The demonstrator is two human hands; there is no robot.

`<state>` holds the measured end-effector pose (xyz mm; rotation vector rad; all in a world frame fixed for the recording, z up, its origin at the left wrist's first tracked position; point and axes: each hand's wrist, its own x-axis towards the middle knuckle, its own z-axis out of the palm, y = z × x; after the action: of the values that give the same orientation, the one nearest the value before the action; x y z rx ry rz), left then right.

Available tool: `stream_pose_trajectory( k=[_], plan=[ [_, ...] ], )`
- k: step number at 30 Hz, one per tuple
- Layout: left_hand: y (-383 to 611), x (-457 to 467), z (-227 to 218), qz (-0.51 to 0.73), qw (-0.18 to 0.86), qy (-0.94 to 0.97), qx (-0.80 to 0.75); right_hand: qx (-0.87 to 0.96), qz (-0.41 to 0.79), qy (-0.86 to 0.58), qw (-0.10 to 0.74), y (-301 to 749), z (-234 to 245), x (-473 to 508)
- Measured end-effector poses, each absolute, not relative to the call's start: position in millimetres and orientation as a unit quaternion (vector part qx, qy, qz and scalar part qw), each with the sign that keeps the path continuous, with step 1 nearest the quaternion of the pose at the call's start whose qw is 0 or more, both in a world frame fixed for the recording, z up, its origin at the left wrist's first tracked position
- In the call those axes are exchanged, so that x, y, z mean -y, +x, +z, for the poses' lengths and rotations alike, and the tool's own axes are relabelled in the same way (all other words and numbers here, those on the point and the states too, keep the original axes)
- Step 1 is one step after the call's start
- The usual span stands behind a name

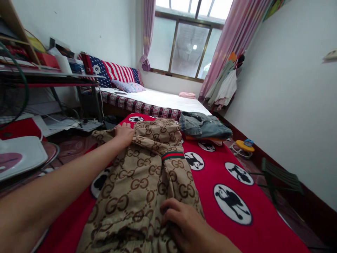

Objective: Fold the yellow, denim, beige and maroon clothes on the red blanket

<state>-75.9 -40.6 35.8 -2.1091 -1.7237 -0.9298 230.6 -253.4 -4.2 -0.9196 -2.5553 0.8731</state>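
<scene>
A tan jacket with a brown interlocking-letter pattern lies partly folded on a red cloth with round black-and-white figures. A green-and-red striped band crosses its right part, and its gathered edge is nearest me. My left hand reaches to the far left edge of the jacket, its fingers closed over the fabric. Close to me, my right hand has bent fingers gripping the jacket's lower right part; some fingertips are hidden in the folds. Beyond, on the right, rests a stack of folded denim.
A bed with a white sheet stands behind, under a window. At left is a cluttered desk, with a white tray-like surface nearer. A dark green folding stool and a yellow-topped stool stand at right.
</scene>
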Motion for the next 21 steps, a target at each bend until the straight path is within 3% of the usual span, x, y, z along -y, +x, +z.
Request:
stream_pose_trajectory(
  k=[4,8,12,18,21],
  plan=[
    [-15.6,64.0,22.8,-0.301,0.139,-0.759,0.56,0.843,0.362,-0.35,0.187,234.2,16.6,228.9],
    [43.9,91.1,2.8,-0.352,0.042,-0.818,0.452,0.75,0.349,-0.448,0.339,246.3,31.6,157.3],
    [66.5,102.4,-20.2,-0.328,-0.013,-0.83,0.451,0.669,0.302,-0.498,0.462,255.1,36.6,59.1],
    [62.2,101.2,-30.9,-0.307,-0.018,-0.844,0.439,0.669,0.239,-0.555,0.433,232.1,47.5,-47.4],
    [61.1,101.2,-31.0,-0.307,-0.036,-0.843,0.44,0.709,0.208,-0.575,0.352,217.8,48.8,-73.9]
  ],
)
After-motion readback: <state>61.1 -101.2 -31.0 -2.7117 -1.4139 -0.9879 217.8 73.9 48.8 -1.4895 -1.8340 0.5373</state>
